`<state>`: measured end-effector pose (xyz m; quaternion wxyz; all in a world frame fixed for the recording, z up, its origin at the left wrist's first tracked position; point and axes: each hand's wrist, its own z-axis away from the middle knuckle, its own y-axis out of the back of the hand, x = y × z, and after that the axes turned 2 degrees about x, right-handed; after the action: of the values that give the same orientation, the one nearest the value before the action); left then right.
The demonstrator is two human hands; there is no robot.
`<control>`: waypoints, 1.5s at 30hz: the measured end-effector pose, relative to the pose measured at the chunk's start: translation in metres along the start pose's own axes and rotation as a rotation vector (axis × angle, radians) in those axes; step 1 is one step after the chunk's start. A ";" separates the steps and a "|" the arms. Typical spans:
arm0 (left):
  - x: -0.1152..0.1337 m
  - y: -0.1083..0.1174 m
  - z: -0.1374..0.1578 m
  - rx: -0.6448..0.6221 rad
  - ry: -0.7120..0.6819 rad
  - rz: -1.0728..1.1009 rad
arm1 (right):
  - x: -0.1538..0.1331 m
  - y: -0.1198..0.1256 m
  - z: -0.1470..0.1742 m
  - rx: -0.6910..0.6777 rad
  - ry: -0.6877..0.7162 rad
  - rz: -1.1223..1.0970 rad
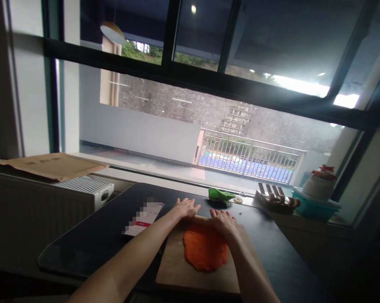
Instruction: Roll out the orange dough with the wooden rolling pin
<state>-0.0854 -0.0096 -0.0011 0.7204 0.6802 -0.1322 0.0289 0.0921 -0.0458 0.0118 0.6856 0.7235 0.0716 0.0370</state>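
Note:
A flattened orange sheet of clay or dough (205,248) with an uneven edge lies on a wooden board (172,269). Across its far edge runs a wooden rolling pin (203,219), seen between my hands. My left hand (186,208) rests on the pin's left end, fingers stretched out and palm down. On the right end lies my right hand (223,221), also flat with fingers extended. Both palms hide the pin's ends. To the left of my left forearm is a phone (147,219) with a lit, partly blurred screen.
The dark table (92,240) stands against a window. Beyond the board are a green crumpled item (220,196) and a small roll of tape (238,200). A brown slatted object (275,197) and a teal container (316,206) sit right; a paper envelope (53,165) lies left.

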 end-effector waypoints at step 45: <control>0.005 -0.013 0.086 0.131 -0.278 -0.062 | 0.005 -0.037 0.088 0.197 0.014 0.018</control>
<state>-0.0906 -0.0962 -0.0090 0.6497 0.7269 -0.2076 -0.0793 0.1080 -0.1300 -0.0300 0.6103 0.7877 0.0731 0.0412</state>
